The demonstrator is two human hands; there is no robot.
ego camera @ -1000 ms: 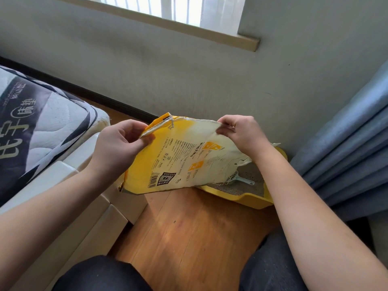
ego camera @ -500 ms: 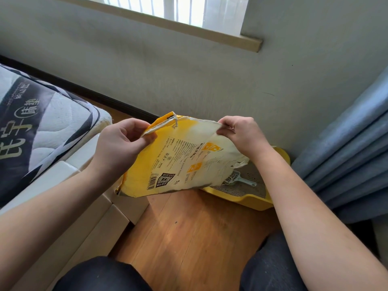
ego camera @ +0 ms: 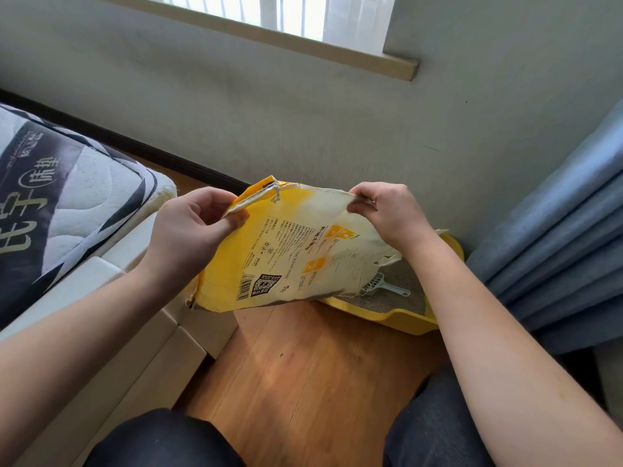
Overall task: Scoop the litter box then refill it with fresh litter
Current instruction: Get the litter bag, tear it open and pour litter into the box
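Observation:
A yellow and white litter bag (ego camera: pixel 296 251) hangs tilted in the air, its mouth end pointing down to the right over the yellow litter box (ego camera: pixel 404 320). My left hand (ego camera: pixel 188 230) pinches the bag's yellow stitched bottom corner. My right hand (ego camera: pixel 387 210) grips the upper edge of the bag further right. Grey litter (ego camera: pixel 384 298) fills the box, and a pale plastic scoop (ego camera: pixel 387 287) lies on it. The bag and my right arm hide most of the box.
The box sits on a wooden floor (ego camera: pixel 303 372) against the grey wall (ego camera: pixel 303 129). A mattress (ego camera: pixel 60 197) on a white bed frame (ego camera: pixel 111 332) stands at the left. Blue curtains (ego camera: pixel 556 247) hang at the right. My knees are at the bottom edge.
The bag and both hands have barely shifted; the bag's lower end sits slightly lower and closer to the box.

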